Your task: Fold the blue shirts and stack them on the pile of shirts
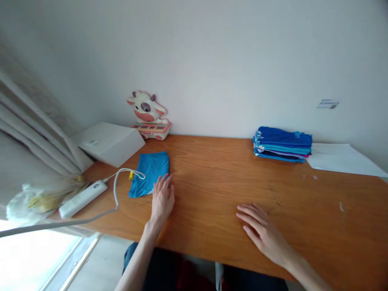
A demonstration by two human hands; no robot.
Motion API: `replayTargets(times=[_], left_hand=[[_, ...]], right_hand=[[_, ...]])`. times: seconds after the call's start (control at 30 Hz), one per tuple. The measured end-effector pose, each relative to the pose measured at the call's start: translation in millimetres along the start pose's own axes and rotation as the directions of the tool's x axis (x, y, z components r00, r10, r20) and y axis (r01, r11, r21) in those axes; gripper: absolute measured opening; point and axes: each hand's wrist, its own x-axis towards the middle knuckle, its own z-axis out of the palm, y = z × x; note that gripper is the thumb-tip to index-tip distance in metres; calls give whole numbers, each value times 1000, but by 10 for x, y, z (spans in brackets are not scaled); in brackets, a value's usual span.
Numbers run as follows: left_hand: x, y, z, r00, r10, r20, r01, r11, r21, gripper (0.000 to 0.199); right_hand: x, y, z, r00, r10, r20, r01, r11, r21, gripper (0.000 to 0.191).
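Left hand (163, 199) lies flat, fingers spread, fingertips touching the right edge of a folded blue cloth (150, 173) on the wooden table (218, 182); nothing pinched. Right hand (263, 231) rests open, palm down on bare wood, holding nothing, well apart from the cloth. Judged step: the single folded piece is under the left hand, smoothed or about to be moved. Far beyond the right hand sits a stack of folded blue clothes (282, 144). Next move calls for sliding fingers under the cloth without undoing the fold. A white power strip (82, 199) lies left of the cloth.
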Motion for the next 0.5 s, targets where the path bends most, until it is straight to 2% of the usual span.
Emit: replayTargets(times=[0.07, 0.1, 0.13, 0.2, 0.3, 0.37, 0.43, 0.5], left_hand=[[136, -366, -164, 997, -67, 24, 61, 977, 205, 62], [171, -475, -203, 996, -84, 38, 71, 960, 272, 66], [190, -529, -213, 994, -93, 51, 73, 946, 316, 66], [187, -487, -167, 992, -100, 74, 69, 936, 345, 64], [61, -129, -12, 983, -88, 160, 41, 961, 275, 63], [-128, 229, 104, 960, 5, 279, -52, 986, 160, 60], [-393, 629, 220, 898, 170, 406, -180, 984, -15, 54], [-689, 1034, 336, 779, 369, 507, -287, 929, -234, 49]], right_hand=[[-188, -124, 172, 1000, 2, -7, -2, 1000, 22, 76], [-221, -138, 205, 999, 27, -26, -26, 999, 41, 68], [-226, -133, 212, 997, 66, -48, -62, 996, 69, 59], [-192, -98, 176, 981, 172, -92, -158, 977, 143, 41], [-158, -71, 98, 944, 302, -132, -267, 935, 232, 31], [-171, -79, 72, 917, 359, -171, -318, 921, 227, 30], [-191, -84, 70, 890, 402, -215, -373, 913, 163, 35], [-199, -63, 85, 855, 440, -276, -433, 897, 87, 52]])
